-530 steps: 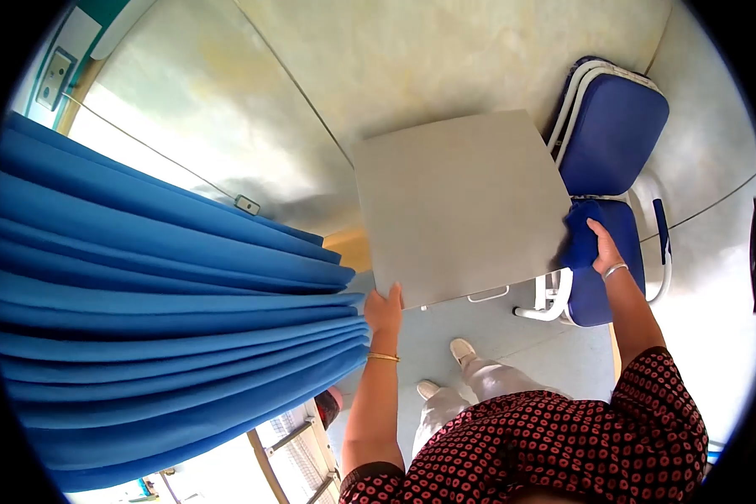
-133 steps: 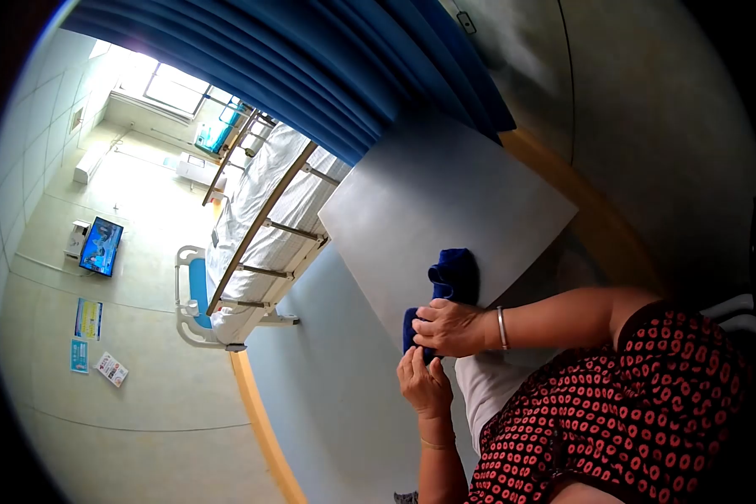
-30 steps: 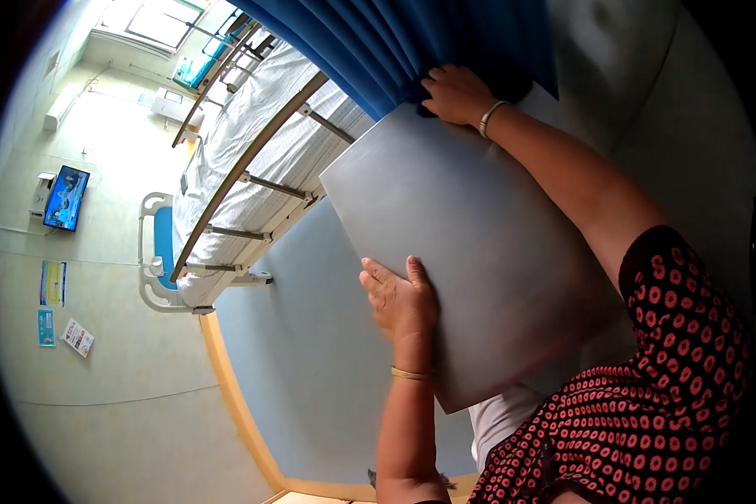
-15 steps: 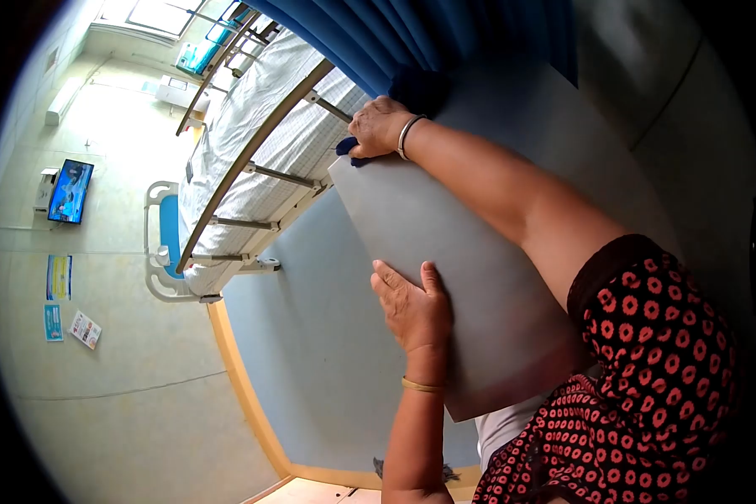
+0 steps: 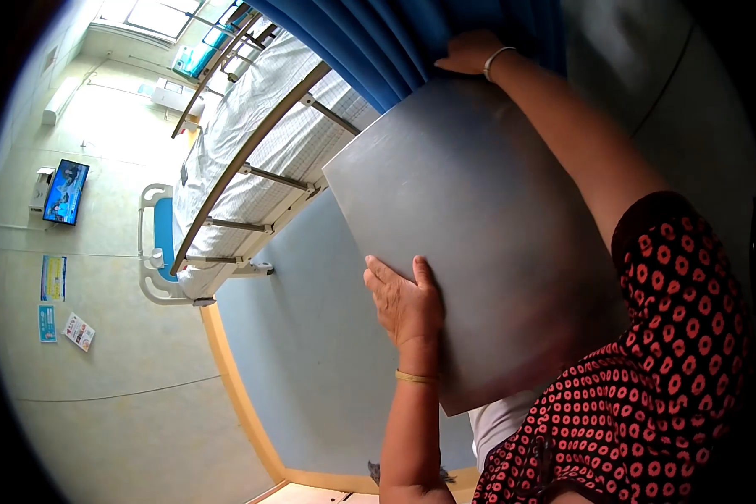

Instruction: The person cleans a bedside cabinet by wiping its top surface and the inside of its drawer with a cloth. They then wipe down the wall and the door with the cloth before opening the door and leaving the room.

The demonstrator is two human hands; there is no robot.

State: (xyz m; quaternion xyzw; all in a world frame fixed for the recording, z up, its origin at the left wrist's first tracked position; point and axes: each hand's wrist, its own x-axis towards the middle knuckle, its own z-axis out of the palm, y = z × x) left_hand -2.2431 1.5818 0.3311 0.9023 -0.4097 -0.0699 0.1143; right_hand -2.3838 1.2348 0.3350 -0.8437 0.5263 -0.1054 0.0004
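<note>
A large grey metal-looking panel with a smooth, dull-shining face tilts in front of me. My left hand holds its near left edge, thumb against the face and fingers outside the edge; a yellow band circles that wrist. Stretched to the far upper edge of the panel, beside the blue curtain, is my right hand with curled fingers and a silver bangle. The dark blue cloth seen in it earlier cannot be picked out now against the curtain and shadow.
A bed with a side rail and pale sheets stands beyond the panel. On the wall are a lit television and several posters. Blue-grey floor lies beneath, with a yellow-orange border.
My right hand has moved from the panel's far left corner rightward and up along its far edge to the curtain. My left hand stays on the near left edge, shifting slightly with the view.
</note>
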